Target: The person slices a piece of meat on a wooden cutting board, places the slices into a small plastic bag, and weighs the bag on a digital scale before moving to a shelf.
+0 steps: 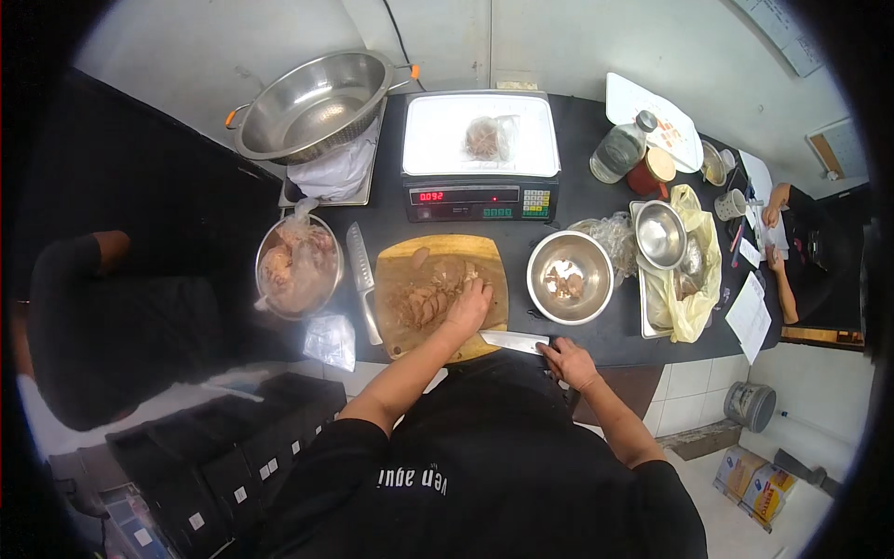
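Sliced brown meat [427,302] lies on a wooden cutting board [443,246] in front of me. My left hand [472,305] rests with its fingers on the meat at the board's right side; whether it grips a piece is hidden. At the near right corner of the board, my right hand [571,362] is at the handle of a kitchen knife [515,341], whose blade points left over the board's edge. Right of the board stands a steel bowl [536,293] with a few meat pieces. A bagged portion [483,138] sits on a lit digital scale [424,166] behind the board.
A second knife [363,279] lies left of the board, beside a bowl of bagged raw meat [297,265] and a plastic bag [330,342]. A steel colander [314,105] stands back left. At right are a tray [651,307], bottle [618,154] and another person's hands [774,209].
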`<state>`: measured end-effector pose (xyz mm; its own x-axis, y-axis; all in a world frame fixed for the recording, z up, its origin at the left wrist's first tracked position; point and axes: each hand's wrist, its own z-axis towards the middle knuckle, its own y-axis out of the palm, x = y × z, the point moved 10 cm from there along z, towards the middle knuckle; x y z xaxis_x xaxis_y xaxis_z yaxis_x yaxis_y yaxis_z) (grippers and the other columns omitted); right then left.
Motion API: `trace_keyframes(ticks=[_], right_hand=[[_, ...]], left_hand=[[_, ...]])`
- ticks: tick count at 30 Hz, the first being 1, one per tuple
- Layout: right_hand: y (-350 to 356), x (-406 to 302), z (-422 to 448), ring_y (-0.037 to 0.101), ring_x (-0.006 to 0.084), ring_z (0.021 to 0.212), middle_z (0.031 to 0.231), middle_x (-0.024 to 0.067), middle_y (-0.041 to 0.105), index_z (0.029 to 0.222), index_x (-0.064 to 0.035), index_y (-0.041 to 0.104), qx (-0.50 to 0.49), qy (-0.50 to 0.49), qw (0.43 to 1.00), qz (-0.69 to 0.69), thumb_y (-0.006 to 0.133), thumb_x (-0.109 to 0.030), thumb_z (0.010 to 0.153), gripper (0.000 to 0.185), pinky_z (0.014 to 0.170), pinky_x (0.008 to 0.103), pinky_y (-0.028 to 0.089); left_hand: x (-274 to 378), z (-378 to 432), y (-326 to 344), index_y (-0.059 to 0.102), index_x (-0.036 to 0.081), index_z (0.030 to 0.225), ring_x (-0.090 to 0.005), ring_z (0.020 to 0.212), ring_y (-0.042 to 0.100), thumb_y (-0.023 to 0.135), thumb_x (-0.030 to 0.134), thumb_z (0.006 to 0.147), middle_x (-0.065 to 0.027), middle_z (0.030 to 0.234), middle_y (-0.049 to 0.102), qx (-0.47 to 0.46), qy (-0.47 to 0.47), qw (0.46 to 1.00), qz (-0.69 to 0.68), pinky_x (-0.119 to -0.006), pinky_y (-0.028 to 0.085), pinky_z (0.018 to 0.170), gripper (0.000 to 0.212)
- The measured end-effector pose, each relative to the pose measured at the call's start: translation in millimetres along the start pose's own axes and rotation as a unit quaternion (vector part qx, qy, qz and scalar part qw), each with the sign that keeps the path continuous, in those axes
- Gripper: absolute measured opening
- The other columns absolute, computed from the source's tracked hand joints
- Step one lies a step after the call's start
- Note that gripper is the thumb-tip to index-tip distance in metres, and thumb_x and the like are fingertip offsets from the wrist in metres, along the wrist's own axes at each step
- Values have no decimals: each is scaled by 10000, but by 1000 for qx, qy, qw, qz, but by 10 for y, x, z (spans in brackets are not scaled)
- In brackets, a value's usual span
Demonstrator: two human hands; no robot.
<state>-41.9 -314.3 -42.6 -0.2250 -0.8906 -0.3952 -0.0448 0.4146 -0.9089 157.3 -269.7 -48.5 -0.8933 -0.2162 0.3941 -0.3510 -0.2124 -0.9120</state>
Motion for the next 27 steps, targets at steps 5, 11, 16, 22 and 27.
trace_keyframes(ticks=[5,11,16,22,27], right_hand=[[29,-24,60,573,261,846,905,86,518,1181,-194,564,-9,-4,1000,-2,598,-163,819,365,686,384,511],[-19,-12,30,571,254,827,886,75,511,1157,-196,577,25,-22,999,-3,596,-186,831,326,660,374,513],[-89,-15,-5,571,258,829,880,75,511,1157,-189,576,25,0,1000,-10,589,-187,839,318,658,373,513],[-109,251,-103,592,280,801,855,98,526,1172,-157,565,50,111,992,38,567,-188,880,293,659,397,514],[-140,79,135,613,297,764,833,121,535,1186,-121,555,64,158,984,60,557,-189,896,298,651,415,513]], left_hand=[[-379,65,33,640,-46,947,-362,881,606,560,11,780,-223,954,616,59,-110,978,-169,-406,495,782,194],[-49,392,112,639,-8,1111,-136,813,638,594,147,870,-85,943,676,-110,-302,808,-494,-266,508,725,291],[525,807,67,625,-11,1120,-205,926,638,592,121,863,-145,1023,668,-71,-153,873,-457,-318,489,829,291],[-193,250,-363,617,-21,1036,-374,980,581,635,131,775,-223,1042,604,-47,-102,965,-239,-433,467,857,302],[-111,-633,-329,437,-30,1192,-403,1010,539,768,186,689,-245,1097,462,-127,-92,985,-70,-449,473,835,640]])
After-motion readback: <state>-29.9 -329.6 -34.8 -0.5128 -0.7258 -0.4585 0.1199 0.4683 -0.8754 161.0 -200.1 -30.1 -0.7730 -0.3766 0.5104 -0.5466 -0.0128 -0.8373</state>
